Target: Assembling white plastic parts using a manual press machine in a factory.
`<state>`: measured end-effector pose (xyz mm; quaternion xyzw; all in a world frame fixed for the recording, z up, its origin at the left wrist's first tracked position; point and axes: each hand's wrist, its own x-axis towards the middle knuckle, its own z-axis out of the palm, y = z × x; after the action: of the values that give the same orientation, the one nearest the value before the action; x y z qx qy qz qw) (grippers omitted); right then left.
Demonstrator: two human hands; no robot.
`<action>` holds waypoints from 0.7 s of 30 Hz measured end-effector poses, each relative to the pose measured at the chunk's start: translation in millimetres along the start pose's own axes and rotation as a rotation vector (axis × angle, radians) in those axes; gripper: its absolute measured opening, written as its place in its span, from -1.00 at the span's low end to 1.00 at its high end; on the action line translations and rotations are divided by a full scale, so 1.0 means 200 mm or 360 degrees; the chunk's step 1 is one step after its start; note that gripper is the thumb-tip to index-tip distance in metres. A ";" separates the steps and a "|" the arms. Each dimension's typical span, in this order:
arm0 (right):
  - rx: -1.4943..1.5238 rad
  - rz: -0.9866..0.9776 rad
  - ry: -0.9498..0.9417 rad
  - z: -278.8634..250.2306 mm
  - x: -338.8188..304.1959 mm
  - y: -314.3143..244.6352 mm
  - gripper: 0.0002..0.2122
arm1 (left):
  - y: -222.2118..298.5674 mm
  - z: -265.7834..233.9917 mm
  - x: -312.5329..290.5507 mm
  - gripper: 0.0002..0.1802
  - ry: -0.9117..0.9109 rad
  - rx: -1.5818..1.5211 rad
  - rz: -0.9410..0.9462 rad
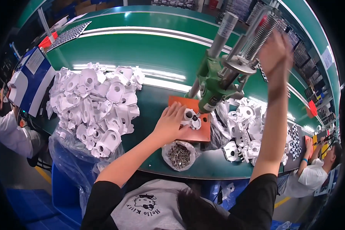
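My left hand point(169, 122) lies over the left side of an orange plate point(201, 135), its fingers together and its thumb side against a small white plastic part point(196, 123). That part has round openings and sits beneath the tip of a green hand press point(212, 82). Up at the right, my right hand point(274, 53) is raised beside the press's large spring point(261, 38). Motion blurs its fingers, so whether it grips the lever is unclear. Just in front of the plate stands a round container of small metal pins or screws point(179, 156), lined with clear plastic.
A tall heap of white plastic parts point(99, 96) rises at the left, and more white parts point(246, 122) lie right of the press. A blue and white box-shaped machine point(32, 80) stands far left. Co-workers sit at the left point(15, 132) and right point(310, 172).
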<state>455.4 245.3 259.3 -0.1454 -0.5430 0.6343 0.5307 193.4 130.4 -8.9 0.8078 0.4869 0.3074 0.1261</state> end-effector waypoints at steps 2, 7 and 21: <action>-0.0991 -0.0356 0.0734 -0.49 0.24 0.30 -0.53 | 0.01 -0.02 0.04 -0.32 -0.0061 0.0116 0.0051; -0.0763 -0.0124 -0.0404 -1.72 0.06 0.77 -0.71 | 0.00 -0.18 0.18 -0.51 -0.0360 0.0124 0.0353; -0.2564 -0.0107 0.0239 -1.65 -0.17 1.03 -0.77 | -0.65 -0.16 0.57 -0.44 0.0392 -0.0689 -0.0304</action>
<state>613.5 425.2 -48.3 -0.5087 -0.8003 0.0205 0.3168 119.9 290.8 -6.8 0.6689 0.4955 0.4871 0.2642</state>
